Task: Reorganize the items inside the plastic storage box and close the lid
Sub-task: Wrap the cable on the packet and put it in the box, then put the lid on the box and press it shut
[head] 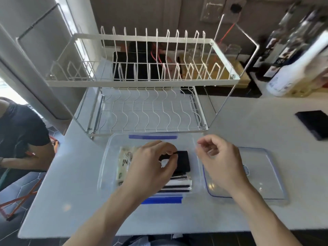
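Head view: clear box [106, 167] sat on desk [71, 201], lid [262, 174] off, lying beside it. Left hand [150, 167] inside box pinched black item [182, 160]. Right hand [218, 160] hung above box edge, fingers loosely curled, holding nothing.

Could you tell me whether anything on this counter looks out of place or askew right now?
Nothing looks spilled or damaged. The clear lid is off, lying flat on the counter right of the plastic storage box, as expected mid-task. The left hand pinches a black item inside the box; the right hand hovers empty.
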